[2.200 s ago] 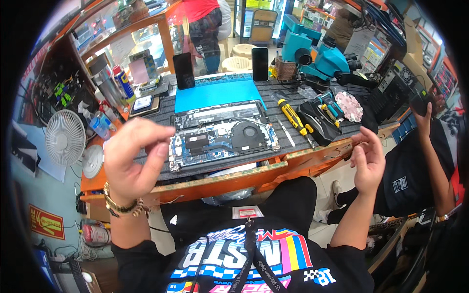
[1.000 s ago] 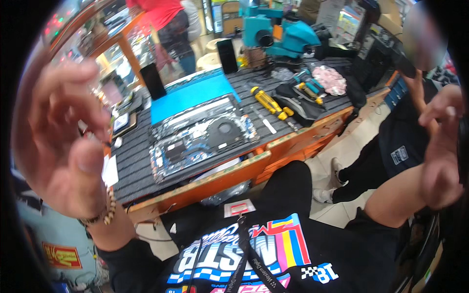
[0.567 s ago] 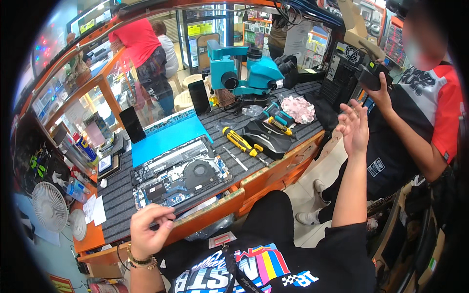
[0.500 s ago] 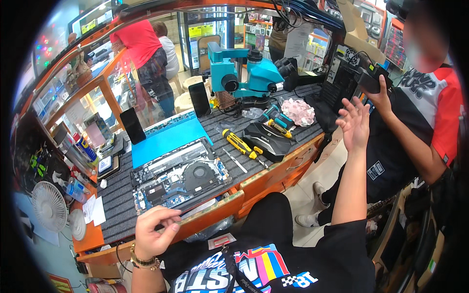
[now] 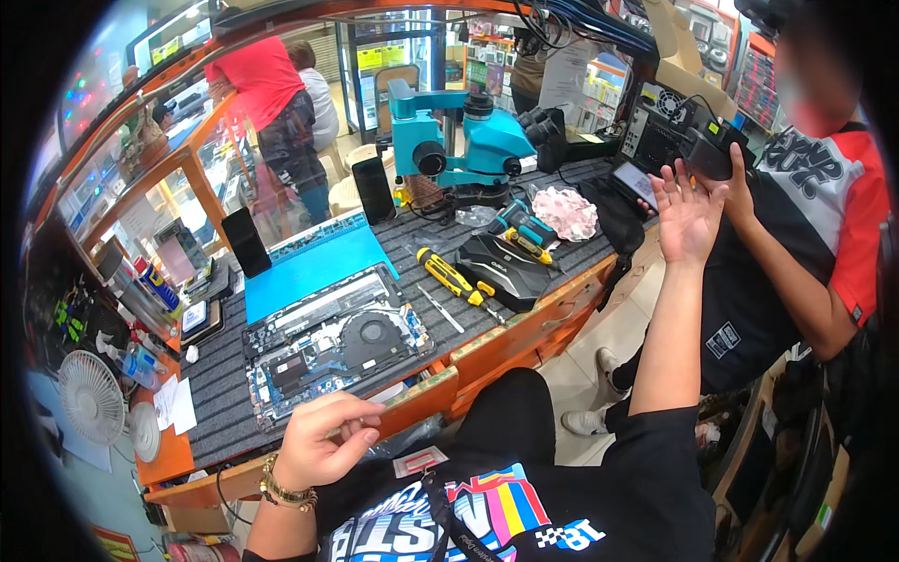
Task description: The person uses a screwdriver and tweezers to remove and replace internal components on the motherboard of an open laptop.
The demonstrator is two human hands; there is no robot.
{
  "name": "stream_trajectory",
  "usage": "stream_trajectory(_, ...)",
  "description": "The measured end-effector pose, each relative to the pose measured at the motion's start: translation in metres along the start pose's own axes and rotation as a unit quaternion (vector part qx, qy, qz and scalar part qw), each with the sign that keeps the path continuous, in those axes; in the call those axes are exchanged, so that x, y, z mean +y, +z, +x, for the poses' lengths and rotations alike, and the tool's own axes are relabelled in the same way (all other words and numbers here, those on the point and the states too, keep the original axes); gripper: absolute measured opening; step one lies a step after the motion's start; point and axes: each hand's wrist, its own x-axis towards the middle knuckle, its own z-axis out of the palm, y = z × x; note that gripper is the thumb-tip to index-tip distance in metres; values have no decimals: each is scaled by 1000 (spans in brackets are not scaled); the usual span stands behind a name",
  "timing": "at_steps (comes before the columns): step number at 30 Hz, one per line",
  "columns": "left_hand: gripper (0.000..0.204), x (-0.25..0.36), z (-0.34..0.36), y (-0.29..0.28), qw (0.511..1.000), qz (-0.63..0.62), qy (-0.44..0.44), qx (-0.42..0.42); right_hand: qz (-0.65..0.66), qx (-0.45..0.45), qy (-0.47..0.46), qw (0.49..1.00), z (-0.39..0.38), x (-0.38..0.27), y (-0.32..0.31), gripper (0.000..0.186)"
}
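Observation:
My left hand [image 5: 330,436] hovers at the bench's front edge, loosely curled, thumb and fingertips apart, nothing in it. Just beyond lies an opened laptop base [image 5: 337,351], its fan [image 5: 370,337] and boards exposed. My right hand [image 5: 688,215] is raised at the right, palm up and fingers spread, holding nothing. Close to its fingers, a co-worker's hand [image 5: 740,187] grips a dark boxy device [image 5: 709,155]. A phone with a lit screen [image 5: 637,182] is beside my right fingertips, with another person's fingertips at its edge.
On the ribbed mat lie a blue work mat [image 5: 323,267], a yellow-black screwdriver [image 5: 449,273], tweezers [image 5: 440,309], a black case [image 5: 501,270] and a teal power driver [image 5: 524,228]. A teal microscope [image 5: 468,140] stands behind. A white fan [image 5: 91,398] is at left.
My left hand has shifted slightly right and down. My right hand has turned more palm-up and moved nearer the co-worker's hand. The lit phone has come into view beside it.

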Motion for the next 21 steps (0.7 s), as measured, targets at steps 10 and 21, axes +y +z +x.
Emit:
stream_trajectory(10, 29, -12, -2, 4, 1000, 10, -12, -5, -38, -35, 24, 998, -17, 3, -14, 73)
stream_trajectory(21, 20, -64, -60, -15, 935, 305, 5, 183, -543, -216, 132, 801, -332, 110, -66, 44)
